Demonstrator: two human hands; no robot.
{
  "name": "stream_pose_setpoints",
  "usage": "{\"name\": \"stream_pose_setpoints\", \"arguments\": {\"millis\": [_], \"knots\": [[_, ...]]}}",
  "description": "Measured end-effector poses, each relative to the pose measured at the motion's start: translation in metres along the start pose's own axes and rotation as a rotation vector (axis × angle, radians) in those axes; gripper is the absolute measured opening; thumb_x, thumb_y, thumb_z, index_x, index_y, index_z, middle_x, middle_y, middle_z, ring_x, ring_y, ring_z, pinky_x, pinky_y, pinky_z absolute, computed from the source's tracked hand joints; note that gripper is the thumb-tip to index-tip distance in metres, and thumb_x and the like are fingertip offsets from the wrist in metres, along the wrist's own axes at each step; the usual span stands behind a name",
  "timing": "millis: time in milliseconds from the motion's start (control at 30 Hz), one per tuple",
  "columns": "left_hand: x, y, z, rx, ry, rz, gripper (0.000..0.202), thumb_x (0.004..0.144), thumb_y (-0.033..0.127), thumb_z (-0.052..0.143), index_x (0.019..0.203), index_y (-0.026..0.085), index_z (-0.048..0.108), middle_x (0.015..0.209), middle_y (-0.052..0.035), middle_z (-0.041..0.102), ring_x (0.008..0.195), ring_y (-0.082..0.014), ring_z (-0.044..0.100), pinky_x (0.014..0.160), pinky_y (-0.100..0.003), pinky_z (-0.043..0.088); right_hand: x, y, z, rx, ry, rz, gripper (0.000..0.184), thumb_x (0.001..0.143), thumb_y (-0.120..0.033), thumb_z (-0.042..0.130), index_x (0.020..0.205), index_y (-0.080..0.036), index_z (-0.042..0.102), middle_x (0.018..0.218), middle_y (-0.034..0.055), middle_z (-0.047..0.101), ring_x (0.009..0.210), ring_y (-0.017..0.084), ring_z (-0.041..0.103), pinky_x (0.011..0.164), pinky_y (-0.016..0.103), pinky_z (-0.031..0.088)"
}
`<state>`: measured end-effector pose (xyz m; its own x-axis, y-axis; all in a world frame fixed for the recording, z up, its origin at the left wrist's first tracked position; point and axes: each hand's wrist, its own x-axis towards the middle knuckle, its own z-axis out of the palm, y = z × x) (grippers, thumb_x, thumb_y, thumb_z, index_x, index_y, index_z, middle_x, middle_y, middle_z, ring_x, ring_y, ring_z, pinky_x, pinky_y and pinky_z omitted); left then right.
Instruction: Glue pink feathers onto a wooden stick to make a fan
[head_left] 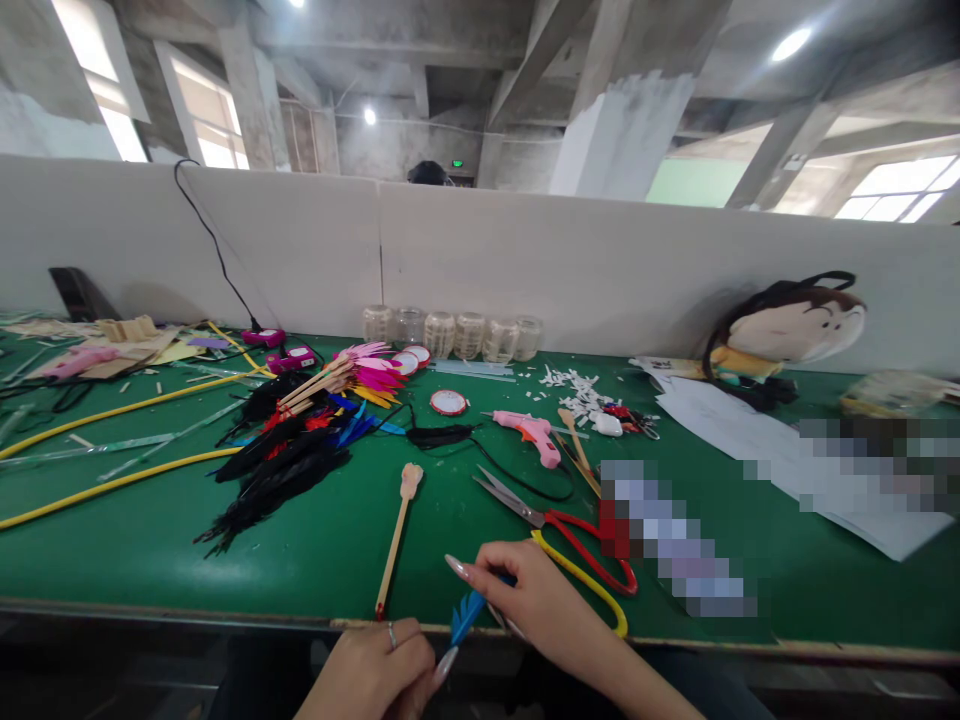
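At the table's front edge, my right hand [536,600] pinches one end of a small blue feather [466,615]. The feather's other end is between the fingers of my left hand [382,665], which is closed and wears a ring. Just beyond my left hand lies a wooden stick [397,540] with a wider, pale top and a red tip at its near end. Red-handled scissors [529,510] lie partly open beyond my right hand, and a yellow curved piece [589,580] runs beside that hand.
A pink glue gun [529,432] with a black cord lies mid-table. Black feathers [289,490] and pink feathers [379,370] are piled left. Glass jars [439,335] line the partition. White scraps [577,390], paper sheets [757,440] and a doll-faced bag [795,325] lie right.
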<state>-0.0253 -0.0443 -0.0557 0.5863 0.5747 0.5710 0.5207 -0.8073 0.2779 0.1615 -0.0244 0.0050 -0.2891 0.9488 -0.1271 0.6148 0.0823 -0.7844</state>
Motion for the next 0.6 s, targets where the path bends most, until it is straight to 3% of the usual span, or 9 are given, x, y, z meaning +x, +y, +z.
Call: {"name": "stream_pose_setpoints", "arguments": {"millis": [200, 300, 400, 500, 533, 600], "knots": [[0.004, 0.004, -0.01, -0.156, -0.103, -0.061, 0.031, 0.083, 0.015, 0.034, 0.053, 0.019, 0.043, 0.048, 0.0014, 0.054, 0.041, -0.0068, 0.05, 0.041, -0.014, 0.035, -0.003, -0.003, 0.005, -0.023, -0.022, -0.004, 0.045, 0.082, -0.049, 0.04, 0.051, -0.017, 0.037, 0.047, -0.0058, 0.035, 0.048, 0.007, 0.032, 0.047, 0.021, 0.024], [0.003, 0.005, -0.012, -0.235, -0.085, -0.159, 0.029, 0.084, 0.018, 0.035, 0.056, 0.019, 0.043, 0.051, 0.0016, 0.053, 0.044, -0.0073, 0.05, 0.044, -0.014, 0.037, 0.002, -0.002, -0.014, -0.091, 0.062, -0.045, 0.043, 0.081, -0.052, 0.039, 0.058, -0.017, 0.049, 0.053, -0.0031, 0.048, 0.052, 0.009, 0.042, 0.049, 0.021, 0.029], [0.002, 0.0, -0.016, -0.279, -0.014, -0.301, 0.028, 0.087, 0.025, 0.035, 0.062, 0.019, 0.044, 0.054, 0.0021, 0.05, 0.049, -0.0084, 0.05, 0.048, -0.015, 0.04, 0.016, 0.02, -0.071, -0.148, 0.367, -0.009, 0.04, 0.083, -0.051, 0.032, 0.079, -0.019, 0.055, 0.079, 0.0032, 0.061, 0.071, 0.015, 0.054, 0.062, 0.025, 0.039], [0.002, -0.014, -0.021, -0.267, 0.06, -0.412, 0.029, 0.088, 0.029, 0.033, 0.062, 0.019, 0.043, 0.054, 0.003, 0.047, 0.049, -0.0088, 0.047, 0.048, -0.016, 0.04, 0.036, 0.069, -0.143, -0.355, 0.786, 0.273, 0.04, 0.077, -0.053, 0.04, 0.09, -0.018, 0.053, 0.092, 0.0087, 0.061, 0.084, 0.022, 0.056, 0.074, 0.032, 0.041], [0.003, -0.022, -0.022, -0.245, 0.08, -0.445, 0.029, 0.088, 0.029, 0.033, 0.062, 0.019, 0.043, 0.054, 0.0031, 0.046, 0.049, -0.0089, 0.047, 0.048, -0.016, 0.039, 0.043, 0.088, -0.163, -0.432, 0.862, 0.393, 0.046, 0.074, -0.057, 0.042, 0.091, -0.017, 0.053, 0.094, 0.011, 0.06, 0.088, 0.024, 0.055, 0.077, 0.034, 0.04], [0.004, -0.04, -0.025, -0.165, 0.108, -0.487, 0.028, 0.088, 0.029, 0.033, 0.064, 0.02, 0.044, 0.056, 0.0028, 0.047, 0.05, -0.0101, 0.048, 0.05, -0.019, 0.039, 0.055, 0.124, -0.192, -0.488, 0.864, 0.578, 0.057, 0.067, -0.063, 0.046, 0.09, -0.012, 0.055, 0.093, 0.018, 0.059, 0.092, 0.031, 0.054, 0.077, 0.039, 0.041]]}}
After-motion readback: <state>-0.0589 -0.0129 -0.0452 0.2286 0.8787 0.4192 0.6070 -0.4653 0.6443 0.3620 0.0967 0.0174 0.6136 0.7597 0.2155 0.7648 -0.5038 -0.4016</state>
